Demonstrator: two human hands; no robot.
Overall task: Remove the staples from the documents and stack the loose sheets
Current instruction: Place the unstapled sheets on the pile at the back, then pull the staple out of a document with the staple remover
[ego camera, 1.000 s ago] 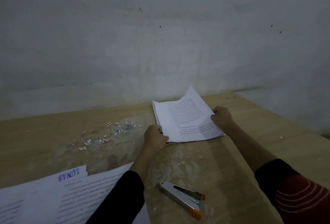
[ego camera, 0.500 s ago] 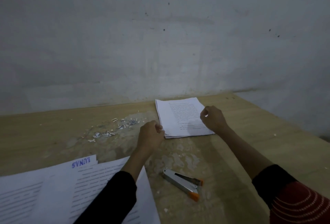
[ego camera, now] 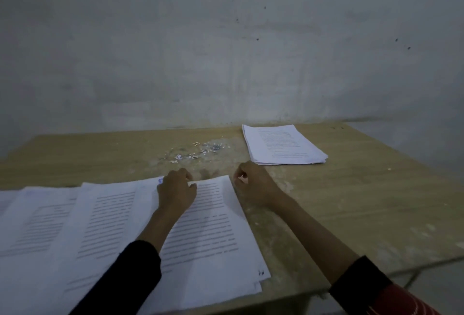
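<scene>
1. The left hand (ego camera: 175, 190) is resting on the top left corner of the nearest document (ego camera: 211, 229). Its grip is grasping that corner, with the fingers curling over the far edge and the thumb pressing on the sheet from above.
2. The right hand (ego camera: 254, 185) is resting on the bare tabletop (ego camera: 351, 201), just beside the same document's top right corner. Its grip is curling inward into a loose fist. A pale spot is showing at the fingertips, and I cannot tell whether it is a nail or something pinched.
3. The nearest document is lying flat at the near edge of the tabletop, printed side up. It is overlapping further documents (ego camera: 105, 216) that are spreading out to its left. A blue stamp (ego camera: 160, 180) is peeking out beside the left hand.
4. The stack of loose sheets (ego camera: 283, 145) is sitting at the far side of the tabletop, close to the wall (ego camera: 226, 51) and well apart from both hands. Its edges are lying slightly uneven.
5. A scatter of small scraps (ego camera: 198, 152) is lying to the left of that stack, beyond the hands. The scraps are too small to tell whether they are metal or paper.
6. A black sleeve (ego camera: 125, 277) is covering the left forearm, and a black cuff with red fabric (ego camera: 376, 292) is covering the right.
</scene>
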